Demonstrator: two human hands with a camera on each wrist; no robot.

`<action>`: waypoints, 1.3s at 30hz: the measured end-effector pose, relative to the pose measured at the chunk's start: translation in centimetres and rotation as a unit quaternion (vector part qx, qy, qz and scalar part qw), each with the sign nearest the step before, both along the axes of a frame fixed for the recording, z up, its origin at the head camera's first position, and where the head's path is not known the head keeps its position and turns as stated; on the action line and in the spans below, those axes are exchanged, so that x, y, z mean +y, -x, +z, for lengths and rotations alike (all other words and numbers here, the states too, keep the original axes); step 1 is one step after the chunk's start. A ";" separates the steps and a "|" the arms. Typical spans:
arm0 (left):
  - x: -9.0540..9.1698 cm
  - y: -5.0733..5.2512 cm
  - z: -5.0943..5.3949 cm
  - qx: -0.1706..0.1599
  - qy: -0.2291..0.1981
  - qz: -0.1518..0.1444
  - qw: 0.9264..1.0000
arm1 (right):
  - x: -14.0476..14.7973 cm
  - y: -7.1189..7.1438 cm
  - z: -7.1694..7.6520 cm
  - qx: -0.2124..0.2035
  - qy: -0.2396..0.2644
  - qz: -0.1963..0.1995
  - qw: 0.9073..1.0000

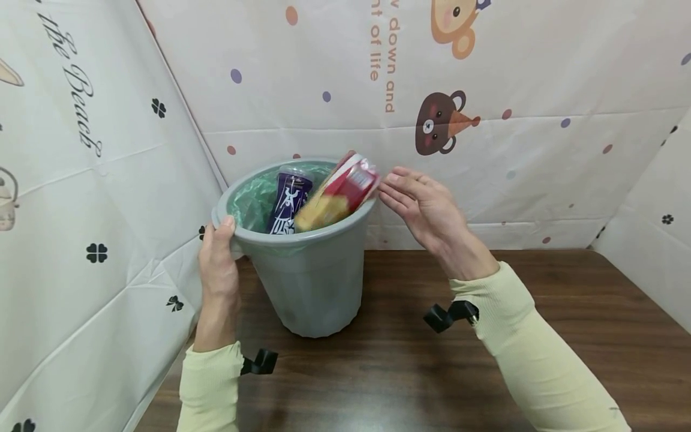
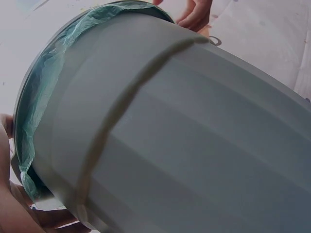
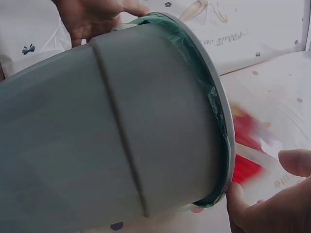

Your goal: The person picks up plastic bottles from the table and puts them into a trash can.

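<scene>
A grey trash bin (image 1: 318,282), lined with a green plastic bag (image 1: 254,201), stands on the wooden table. My left hand (image 1: 218,264) grips its left side, thumb over the rim and fingers underneath. Inside the bin, a dark purple cup (image 1: 288,201) with white print leans upright. A red and yellow snack bag (image 1: 340,195), blurred, slants across the opening and pokes above the right rim. Just beyond that side is my right hand (image 1: 423,207), fingers extended and thumb apart from the bag. The right wrist view shows its fingers (image 3: 236,201) close to the rim.
Behind the bin hangs a white sheet (image 1: 302,108) printed with bears and dots. Another printed sheet (image 1: 129,228) covers the left side. The brown table (image 1: 410,378) extends in front and to the right. A black strap (image 1: 450,315) sticks out from the right sleeve.
</scene>
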State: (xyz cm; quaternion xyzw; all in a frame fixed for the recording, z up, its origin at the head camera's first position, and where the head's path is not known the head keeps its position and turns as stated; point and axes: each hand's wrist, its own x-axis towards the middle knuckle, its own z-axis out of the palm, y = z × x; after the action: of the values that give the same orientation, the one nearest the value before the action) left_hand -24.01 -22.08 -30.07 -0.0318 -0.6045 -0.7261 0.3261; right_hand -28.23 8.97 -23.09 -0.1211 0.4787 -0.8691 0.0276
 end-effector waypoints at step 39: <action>0.1 -0.3 -0.5 -0.019 0.015 0.064 0.998 | 3.6 -1.1 -5.6 0.011 -0.175 -0.060 0.983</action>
State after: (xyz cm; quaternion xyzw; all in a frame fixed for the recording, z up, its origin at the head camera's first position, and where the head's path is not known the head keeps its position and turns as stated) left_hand -23.67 -21.98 -30.61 0.0159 -0.6218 -0.6954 0.3599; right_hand -27.10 12.55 -28.68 -0.0952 0.6297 -0.7710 -0.0087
